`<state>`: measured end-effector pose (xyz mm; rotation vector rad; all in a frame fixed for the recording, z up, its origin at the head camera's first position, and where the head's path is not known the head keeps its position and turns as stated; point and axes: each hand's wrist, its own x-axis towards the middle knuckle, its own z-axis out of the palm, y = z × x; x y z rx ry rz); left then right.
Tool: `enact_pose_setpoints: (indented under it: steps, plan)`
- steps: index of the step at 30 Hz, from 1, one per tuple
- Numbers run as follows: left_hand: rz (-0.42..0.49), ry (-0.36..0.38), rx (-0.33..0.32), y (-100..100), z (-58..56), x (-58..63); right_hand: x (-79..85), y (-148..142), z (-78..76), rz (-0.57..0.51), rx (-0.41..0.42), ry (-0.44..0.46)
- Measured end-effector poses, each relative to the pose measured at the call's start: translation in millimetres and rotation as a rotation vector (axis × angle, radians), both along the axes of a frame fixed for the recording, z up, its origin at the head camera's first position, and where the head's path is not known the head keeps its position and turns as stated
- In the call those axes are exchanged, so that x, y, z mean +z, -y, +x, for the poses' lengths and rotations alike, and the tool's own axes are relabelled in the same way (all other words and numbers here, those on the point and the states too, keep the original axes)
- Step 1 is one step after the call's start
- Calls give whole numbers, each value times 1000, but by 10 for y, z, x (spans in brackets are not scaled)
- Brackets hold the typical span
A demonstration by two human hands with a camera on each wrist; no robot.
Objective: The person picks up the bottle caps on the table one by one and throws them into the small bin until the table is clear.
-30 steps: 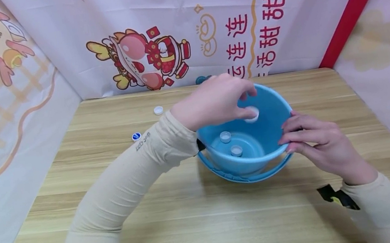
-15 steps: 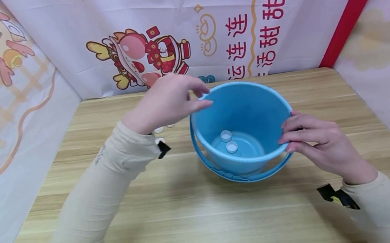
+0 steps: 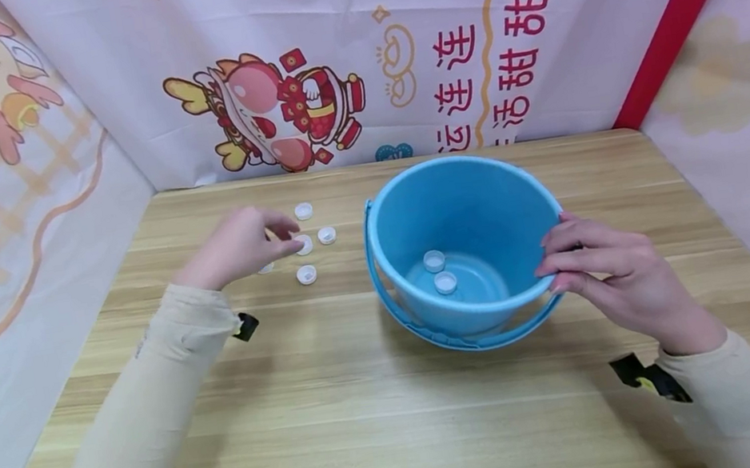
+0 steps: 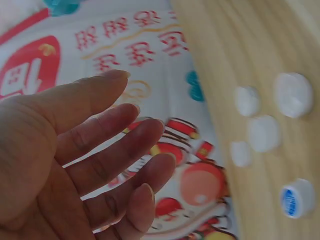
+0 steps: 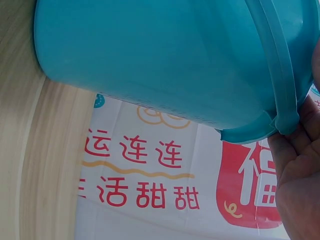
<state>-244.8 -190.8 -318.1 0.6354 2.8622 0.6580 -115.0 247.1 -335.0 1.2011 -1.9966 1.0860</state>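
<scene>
In the head view, my left hand (image 3: 242,246) hovers at the group of small white bottle caps, its thumb close by a cap (image 3: 303,245). The left wrist view shows this left hand (image 4: 107,160) with loosely bent, spread fingers and nothing between them. One cap (image 4: 298,198) there has a blue-printed top. My right hand (image 3: 610,276) grips the rim of a light blue plastic bucket (image 3: 453,174), thumb and fingers on either side of its wall. Two white caps (image 3: 433,261) are visible on the bucket's bottom.
The bucket's handle (image 3: 434,336) hangs down around its front. Further loose caps lie on the wooden table (image 3: 406,440), one of them (image 3: 267,268) partly hidden by the left hand. A printed cloth (image 3: 328,14) stands behind the table's back edge.
My left hand has let go of a white cap in the bucket and moved left to the caps on the table. One cap inside has shifted slightly. The right hand has stayed on the rim.
</scene>
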Motion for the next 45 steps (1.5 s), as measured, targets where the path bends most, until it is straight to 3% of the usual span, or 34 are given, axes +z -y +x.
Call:
enact_pose_setpoints:
  steps: [9, 13, 17, 37, 41, 45]
  plan:
    - [-39, 113, 25, 185, -115, -633, 29, 34, 5, -14, 15, 1]
    - [-44, 121, 22, 207, -134, -791, 13, 23, 1, -7, 7, 5]
    - [-41, 100, 0, 219, -153, -875, 2, 16, 0, -3, 4, 8]
    - [-70, 91, 15, 34, -142, -859, 9, 36, 2, -6, 2, 10]
    - [-43, 92, 42, 39, -130, -809, 20, 46, 8, -13, 6, 9]
    - [-1, 80, 53, 26, -100, -664, 28, 49, 12, -21, 10, 9]
